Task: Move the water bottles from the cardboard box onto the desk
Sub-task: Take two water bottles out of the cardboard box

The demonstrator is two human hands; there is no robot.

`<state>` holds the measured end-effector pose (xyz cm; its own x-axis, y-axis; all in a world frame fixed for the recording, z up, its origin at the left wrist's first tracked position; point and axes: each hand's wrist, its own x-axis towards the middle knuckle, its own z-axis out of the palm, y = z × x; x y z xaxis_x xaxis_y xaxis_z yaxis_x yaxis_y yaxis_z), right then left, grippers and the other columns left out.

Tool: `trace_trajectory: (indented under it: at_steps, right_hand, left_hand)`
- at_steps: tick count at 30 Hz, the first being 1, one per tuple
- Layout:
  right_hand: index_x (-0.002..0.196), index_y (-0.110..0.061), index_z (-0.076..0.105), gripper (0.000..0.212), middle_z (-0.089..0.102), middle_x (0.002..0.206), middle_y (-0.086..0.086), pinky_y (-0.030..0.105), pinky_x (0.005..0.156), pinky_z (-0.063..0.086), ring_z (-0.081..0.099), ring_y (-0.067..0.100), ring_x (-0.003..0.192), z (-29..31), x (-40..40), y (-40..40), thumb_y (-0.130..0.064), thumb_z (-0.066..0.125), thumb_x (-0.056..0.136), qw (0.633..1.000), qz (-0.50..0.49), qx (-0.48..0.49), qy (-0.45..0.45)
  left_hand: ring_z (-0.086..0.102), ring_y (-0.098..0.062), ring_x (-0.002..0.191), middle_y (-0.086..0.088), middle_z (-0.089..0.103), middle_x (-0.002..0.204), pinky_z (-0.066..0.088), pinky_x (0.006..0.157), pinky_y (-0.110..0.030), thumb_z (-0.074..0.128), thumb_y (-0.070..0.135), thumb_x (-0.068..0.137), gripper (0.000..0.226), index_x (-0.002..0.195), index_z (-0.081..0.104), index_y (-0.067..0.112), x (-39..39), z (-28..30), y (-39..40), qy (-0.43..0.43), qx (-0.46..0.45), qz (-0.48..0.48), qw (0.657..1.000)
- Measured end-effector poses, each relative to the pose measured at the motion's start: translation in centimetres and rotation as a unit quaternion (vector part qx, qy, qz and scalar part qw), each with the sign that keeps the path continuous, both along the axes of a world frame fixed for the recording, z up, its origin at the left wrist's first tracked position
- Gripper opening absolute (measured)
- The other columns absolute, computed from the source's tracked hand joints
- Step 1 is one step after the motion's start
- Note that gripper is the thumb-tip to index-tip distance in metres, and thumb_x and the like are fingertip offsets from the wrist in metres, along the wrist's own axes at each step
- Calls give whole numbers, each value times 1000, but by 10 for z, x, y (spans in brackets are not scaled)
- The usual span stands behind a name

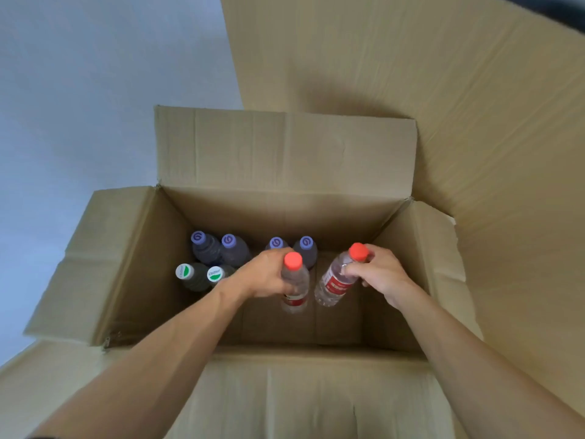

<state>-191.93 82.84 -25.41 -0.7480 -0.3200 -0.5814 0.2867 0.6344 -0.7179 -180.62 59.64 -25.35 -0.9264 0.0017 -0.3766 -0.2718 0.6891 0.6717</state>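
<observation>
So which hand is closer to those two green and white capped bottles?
Left. The left hand grips a red-capped bottle just right of the green-capped bottles; the right hand holds another farther right.

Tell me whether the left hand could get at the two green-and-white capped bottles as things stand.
Probably not right away: the left hand already grips a red-capped bottle. The path itself looks free, since the green-and-white capped bottles stand upright just left of it in the open cardboard box, uncovered.
</observation>
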Motion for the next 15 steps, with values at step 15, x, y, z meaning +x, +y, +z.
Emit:
trace_trajectory:
  at_steps: [15]
  right_hand:
    - [107,-17,69,44,74,102,4,36,78,57,71,21,94,127,54,-50,-54,71,83,953,-71,-271,-111]
  left_hand:
    - [67,-35,94,-17,71,104,54,94,-53,71,52,88,57,124,62,9,38,146,-8,-3,468,345,813]
